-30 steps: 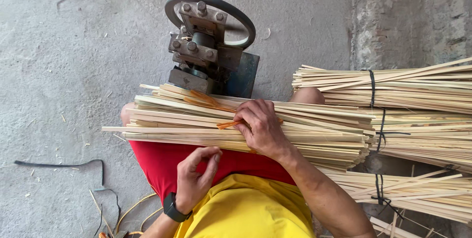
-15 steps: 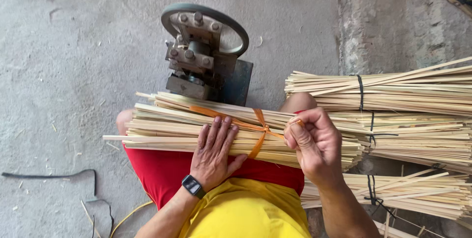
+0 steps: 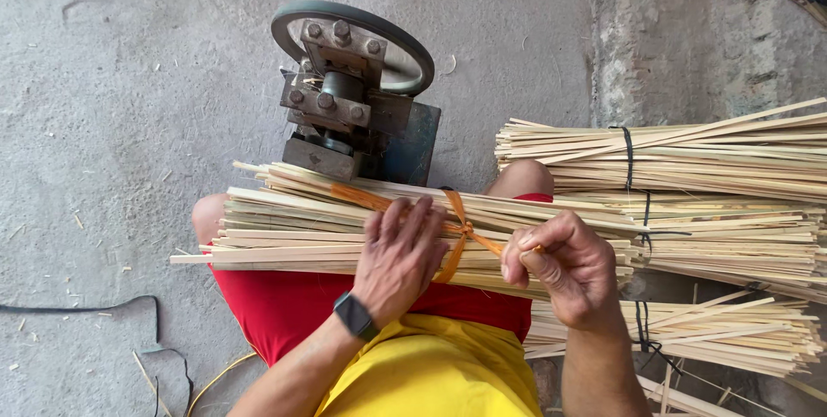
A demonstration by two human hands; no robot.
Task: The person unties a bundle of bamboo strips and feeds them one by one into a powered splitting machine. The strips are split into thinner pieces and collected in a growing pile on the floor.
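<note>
Bundle of pale split sticks [image 3: 284, 232] lies across the lap, over red shorts [image 3: 293, 314], w/ an orange strap [image 3: 455, 236] knotted round its middle. Left hand [image 3: 398, 258] rests flat, fingers spread, pressing sticks beside the knot. Right hand [image 3: 568, 266] is closed, pinching the strap's free end, drawn taut. Sticks look light and stiff but probably loose & prone to slide endwise; best held at the tied middle. Behind: iron wheel machine [image 3: 353, 90]; tied bundles [image 3: 689, 158] at right.

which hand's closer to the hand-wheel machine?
Left. The left hand lies flat on the lap bundle just below the hand-wheel machine; the right hand sits farther right, pinching the orange strap.
</note>
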